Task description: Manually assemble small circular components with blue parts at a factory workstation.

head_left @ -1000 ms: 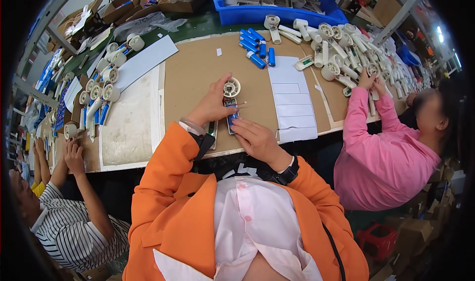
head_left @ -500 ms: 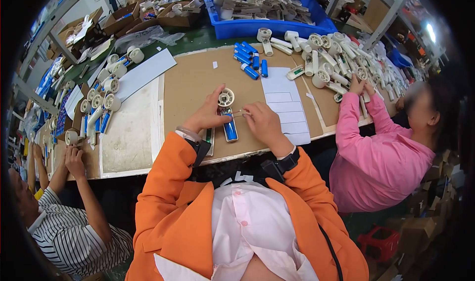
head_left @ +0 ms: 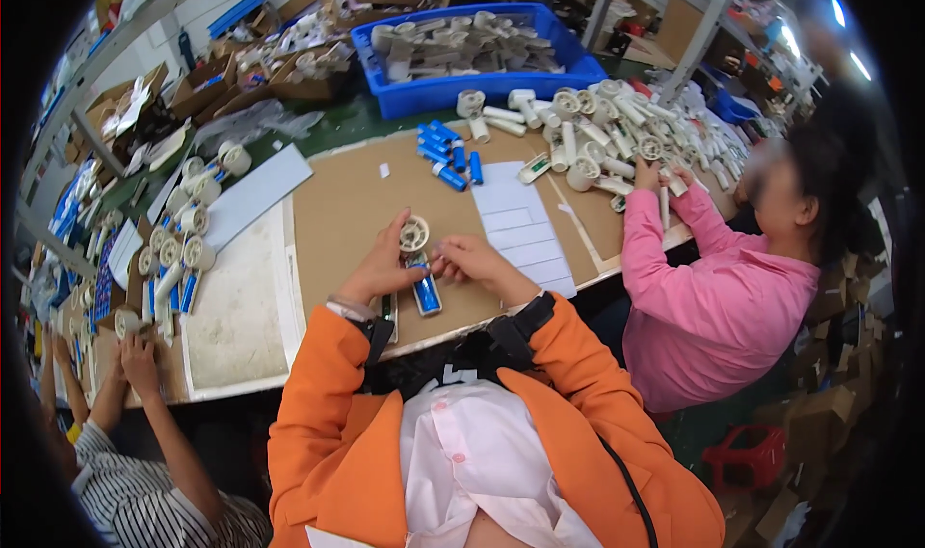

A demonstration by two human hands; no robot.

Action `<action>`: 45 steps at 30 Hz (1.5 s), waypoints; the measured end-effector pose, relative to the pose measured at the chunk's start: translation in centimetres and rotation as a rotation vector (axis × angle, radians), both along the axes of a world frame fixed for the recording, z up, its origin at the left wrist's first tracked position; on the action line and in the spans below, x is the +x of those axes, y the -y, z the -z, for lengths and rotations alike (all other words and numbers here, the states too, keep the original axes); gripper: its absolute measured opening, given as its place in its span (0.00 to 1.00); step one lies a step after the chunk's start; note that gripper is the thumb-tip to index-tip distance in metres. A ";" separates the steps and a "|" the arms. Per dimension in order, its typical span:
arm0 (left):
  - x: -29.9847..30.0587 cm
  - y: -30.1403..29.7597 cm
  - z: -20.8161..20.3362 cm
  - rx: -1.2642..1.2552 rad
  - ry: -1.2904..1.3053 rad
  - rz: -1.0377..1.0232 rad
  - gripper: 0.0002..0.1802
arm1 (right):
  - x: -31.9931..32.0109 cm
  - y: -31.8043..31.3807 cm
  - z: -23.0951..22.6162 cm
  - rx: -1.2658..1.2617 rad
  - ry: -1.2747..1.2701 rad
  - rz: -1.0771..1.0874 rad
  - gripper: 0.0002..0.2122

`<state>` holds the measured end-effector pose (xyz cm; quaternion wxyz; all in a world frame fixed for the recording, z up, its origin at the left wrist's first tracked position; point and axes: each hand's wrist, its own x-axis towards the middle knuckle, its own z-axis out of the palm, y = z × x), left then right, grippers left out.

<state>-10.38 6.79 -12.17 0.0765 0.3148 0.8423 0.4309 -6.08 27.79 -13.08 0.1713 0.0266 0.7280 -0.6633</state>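
A white handheld fan half-shell (head_left: pixel 414 233) lies on the brown board before me, its round spoked head pointing away. In its handle sits a blue cylindrical battery (head_left: pixel 427 297). My left hand (head_left: pixel 378 270) steadies the shell from the left, closed on it, with the thumb across the upper end of the battery. From the right, my right hand (head_left: pixel 474 263) reaches to the joint between head and handle with its fingers pinched together. What they pinch is too small to make out. A narrow shell part with a green strip (head_left: pixel 389 319) lies partly hidden beside my left wrist.
Several blue batteries (head_left: pixel 449 153) lie beyond my hands, beside a lined paper sheet (head_left: pixel 520 225). White fan parts pile up at right, where a person in pink works; a striped-shirt person sits at left near assembled fan halves. A blue bin (head_left: pixel 482 87) stands at the back.
My right hand has closed in on the fan shell; the thin piece seen at its fingertips before no longer shows clearly. The whole view has shifted, with the table appearing lower and further left.
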 end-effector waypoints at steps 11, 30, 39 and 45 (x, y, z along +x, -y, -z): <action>-0.5 0.7 1.5 0.127 0.178 0.069 0.58 | 0.4 0.9 0.2 -0.437 0.120 -0.130 0.09; -0.3 0.3 0.6 0.124 0.111 0.028 0.57 | -2.0 -0.8 -0.7 0.118 -0.251 -0.366 0.05; 1.1 0.4 -0.7 0.049 0.048 0.003 0.57 | 0.7 1.4 -1.4 0.200 -0.435 -0.128 0.06; 0.9 0.4 -0.5 0.024 0.068 0.000 0.57 | 1.5 2.4 -0.6 0.363 -0.701 0.030 0.05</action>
